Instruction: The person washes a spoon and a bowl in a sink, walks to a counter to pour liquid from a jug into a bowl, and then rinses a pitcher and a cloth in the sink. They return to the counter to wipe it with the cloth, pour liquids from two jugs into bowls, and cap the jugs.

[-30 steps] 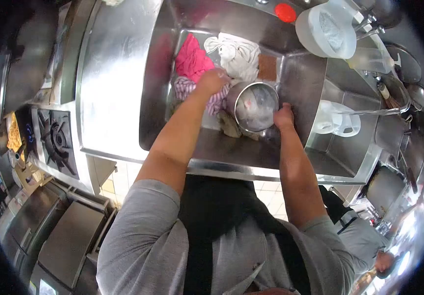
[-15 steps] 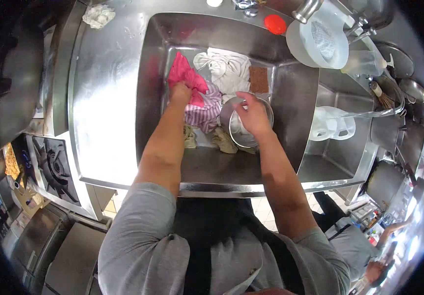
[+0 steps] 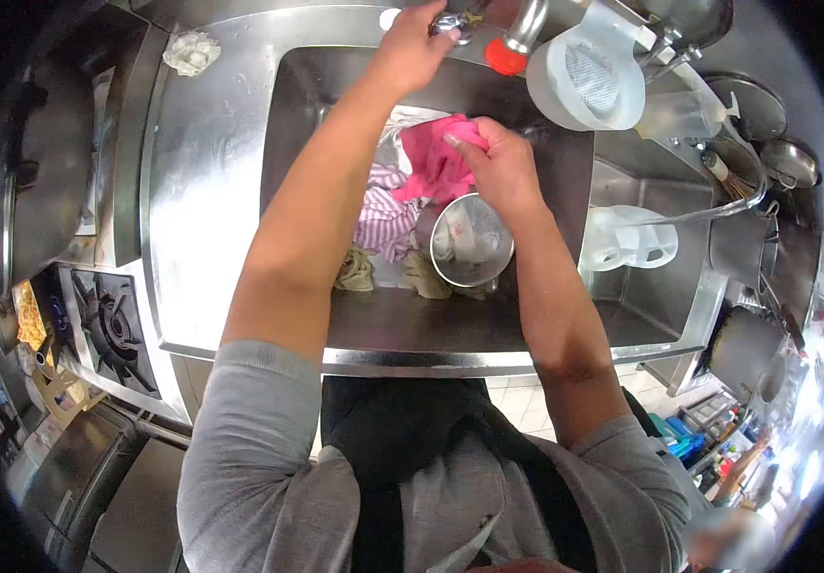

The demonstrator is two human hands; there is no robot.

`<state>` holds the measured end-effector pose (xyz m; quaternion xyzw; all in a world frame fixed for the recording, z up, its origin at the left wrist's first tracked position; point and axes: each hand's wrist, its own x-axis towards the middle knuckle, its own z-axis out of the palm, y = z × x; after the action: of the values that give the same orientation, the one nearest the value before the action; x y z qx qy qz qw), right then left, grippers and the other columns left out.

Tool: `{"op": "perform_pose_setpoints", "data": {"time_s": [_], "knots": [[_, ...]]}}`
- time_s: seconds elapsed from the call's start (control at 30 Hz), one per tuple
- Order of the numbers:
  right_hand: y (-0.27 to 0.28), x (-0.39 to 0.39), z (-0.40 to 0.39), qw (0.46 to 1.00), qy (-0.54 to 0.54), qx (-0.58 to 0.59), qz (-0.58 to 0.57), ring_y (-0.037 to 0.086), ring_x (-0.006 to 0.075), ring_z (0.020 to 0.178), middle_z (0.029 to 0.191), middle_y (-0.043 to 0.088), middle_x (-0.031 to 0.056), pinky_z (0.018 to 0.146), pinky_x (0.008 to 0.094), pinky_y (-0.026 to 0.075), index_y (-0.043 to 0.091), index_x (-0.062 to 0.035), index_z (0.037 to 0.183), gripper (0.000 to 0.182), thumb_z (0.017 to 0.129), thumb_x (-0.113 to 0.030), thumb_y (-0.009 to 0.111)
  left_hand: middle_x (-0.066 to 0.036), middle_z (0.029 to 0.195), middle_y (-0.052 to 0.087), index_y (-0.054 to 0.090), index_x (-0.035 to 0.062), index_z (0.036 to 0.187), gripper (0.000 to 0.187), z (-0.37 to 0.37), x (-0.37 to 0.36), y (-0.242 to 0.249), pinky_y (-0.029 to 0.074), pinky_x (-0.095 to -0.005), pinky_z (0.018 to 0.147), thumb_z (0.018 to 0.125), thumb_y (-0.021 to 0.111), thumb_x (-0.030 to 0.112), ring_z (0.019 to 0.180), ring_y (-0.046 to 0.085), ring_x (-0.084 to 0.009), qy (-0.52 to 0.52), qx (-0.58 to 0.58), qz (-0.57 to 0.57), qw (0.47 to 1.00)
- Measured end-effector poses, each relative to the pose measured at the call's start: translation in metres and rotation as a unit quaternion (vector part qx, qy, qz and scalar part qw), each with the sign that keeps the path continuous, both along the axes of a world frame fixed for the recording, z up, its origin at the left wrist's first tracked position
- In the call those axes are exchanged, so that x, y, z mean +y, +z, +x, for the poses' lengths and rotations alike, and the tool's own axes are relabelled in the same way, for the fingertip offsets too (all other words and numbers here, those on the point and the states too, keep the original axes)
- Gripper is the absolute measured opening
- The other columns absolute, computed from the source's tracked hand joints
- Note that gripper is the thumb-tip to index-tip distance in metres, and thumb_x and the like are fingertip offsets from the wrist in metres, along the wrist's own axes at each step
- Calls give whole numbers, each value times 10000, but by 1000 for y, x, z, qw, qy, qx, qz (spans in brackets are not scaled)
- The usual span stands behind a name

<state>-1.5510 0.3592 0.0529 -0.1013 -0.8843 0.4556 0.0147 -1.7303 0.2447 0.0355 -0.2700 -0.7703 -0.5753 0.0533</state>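
My left hand reaches over the sink's back edge. Its thumb and fingers are around a shiny metal tap handle, partly hidden by the hand. In my right hand a bright pink cloth is pinched and hangs over the other cloths. Below that hand, a round metal pot holds whitish wet cloth or cloudy water. A purple-striped cloth lies left of the pot in the sink. Behind the pink cloth, a white cloth is mostly covered.
Olive rags lie near the sink's front. A tap spout, a red lid and a white strainer tub are at the back. A plastic jug stands in the right basin. Crumpled cloth sits on the left counter.
My left hand has let go of the pink cloth and moved up to the tap handle. My right hand has left the pot and now holds the pink cloth, which has shifted right.
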Motion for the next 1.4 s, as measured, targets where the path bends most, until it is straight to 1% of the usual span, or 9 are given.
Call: {"op": "perform_pose_setpoints", "data": {"time_s": [0.2,0.27,0.37,0.5,0.77,1.03,1.17,1.3,1.4], "knots": [[41,-16,-2,985,-84,-24,-151,665,128,594,705,653,46,522,284,524,633,2,875,219,873,-200,716,-148,990,668,585,72,1168,381,-47,25,-33,510,-414,796,986,475,388,855,639,-216,17,-48,-71,996],[32,-18,-6,975,-90,-17,-201,662,135,580,718,653,52,521,287,523,629,0,870,207,873,-190,712,-163,888,656,618,14,1029,370,-40,22,13,504,-389,629,984,487,358,709,623,-201,7,-445,-88,891],[40,-28,-10,964,-99,-14,-248,659,138,601,755,657,67,565,289,525,623,-7,878,181,877,-170,701,-192,1217,598,503,5,1305,567,-22,13,15,530,-361,804,920,607,408,898,646,-233,-14,-521,47,852],[3,-22,-29,979,-41,143,-140,656,154,778,868,665,72,732,289,522,606,-23,987,142,890,-109,665,-121,1009,699,555,-34,1229,574,66,-6,-27,521,-308,769,937,579,461,827,653,-182,-26,-249,158,955],[36,-63,-38,949,-91,238,-186,583,108,762,809,650,50,711,283,487,629,-40,1017,167,886,-126,687,-73,926,662,641,-19,981,390,106,-29,-8,495,-319,719,977,542,358,777,598,-159,122,-455,366,803],[-4,-14,-50,990,-60,61,112,564,405,708,771,639,200,714,444,464,643,-16,854,462,934,-453,518,-46,927,614,566,33,1064,192,130,-10,4,459,-277,775,960,587,194,831,553,-138,12,-412,356,839],[34,-16,-60,997,-11,-23,76,602,349,728,799,659,171,730,404,495,656,5,908,397,936,-379,558,-29,978,631,553,37,1077,295,138,-17,-30,476,-279,784,880,710,191,906,575,-122,-19,-324,302,896],[28,-13,-50,926,-55,36,-371,640,195,833,940,671,40,754,366,508,656,-47,990,242,912,-271,610,-67,997,651,571,15,1050,295,120,-16,-78,511,-320,758,802,720,72,881,633,-191,91,-394,81,911],[-14,4,-45,886,-292,-117,-340,662,206,877,1032,655,84,739,331,532,619,-42,1064,198,909,-151,563,-130,1106,637,549,-7,1150,353,122,-21,-37,540,-353,778,813,649,21,944,648,-215,37,-494,248,833]]}}
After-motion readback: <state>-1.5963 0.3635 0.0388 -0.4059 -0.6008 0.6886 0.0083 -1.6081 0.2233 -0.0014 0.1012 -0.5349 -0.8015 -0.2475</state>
